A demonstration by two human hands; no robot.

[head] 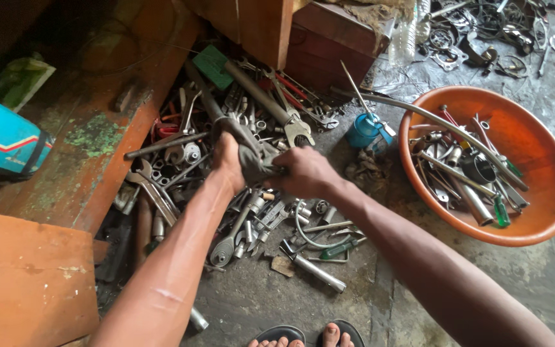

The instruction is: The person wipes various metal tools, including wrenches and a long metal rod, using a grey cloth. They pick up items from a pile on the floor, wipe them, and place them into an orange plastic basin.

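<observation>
Both my hands meet over a heap of tools on the floor. My left hand (227, 162) and my right hand (304, 172) each grip a dirty grey rag (252, 151) that is bunched between them. The rag hides whatever may be inside it. Just beyond the rag lies a large open-ended spanner (271, 106) and several more wrenches, sockets and a ratchet (226, 247) lie spread beneath my forearms.
An orange plastic basin (547, 186) with metal rods, sockets and a green screwdriver sits at the right. A blue oil can (364, 130) stands between the heap and the basin. Orange wooden boards (27, 283) border the left. My sandalled toes (309, 335) show at the bottom edge.
</observation>
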